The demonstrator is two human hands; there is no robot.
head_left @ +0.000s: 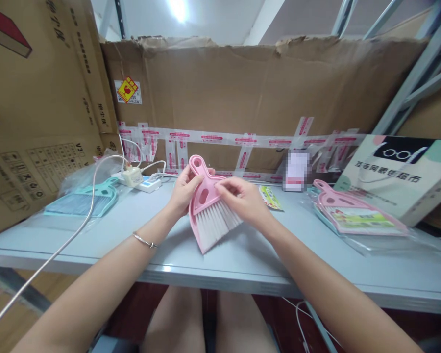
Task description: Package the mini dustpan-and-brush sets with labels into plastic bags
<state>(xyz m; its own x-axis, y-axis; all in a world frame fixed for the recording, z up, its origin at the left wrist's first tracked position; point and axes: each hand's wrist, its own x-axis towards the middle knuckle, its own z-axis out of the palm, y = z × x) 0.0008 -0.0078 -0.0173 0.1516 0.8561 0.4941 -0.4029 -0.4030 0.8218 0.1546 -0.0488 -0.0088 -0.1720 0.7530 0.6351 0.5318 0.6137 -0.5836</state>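
A pink hand brush (217, 215) with white bristles lies nested against a pink dustpan (194, 234), and both are held above the table. My left hand (183, 190) is wrapped around their handles, with the thumb on top. At the right side of the brush, my right hand (242, 198) pinches the edge of its pink head between thumb and fingertips. The bristles point down towards me. Part of the dustpan is hidden behind the brush and my right hand.
On the grey table (139, 250), a teal dustpan set (83, 200) in plastic lies left, by a power strip (149, 184) and a white cable (90, 211). Rightward are a colourful card (270, 197), a blurred upright phone-like object (296, 171), a wrapped pink set (353, 208) and a white box (393, 171). Cardboard (220, 93) stands behind.
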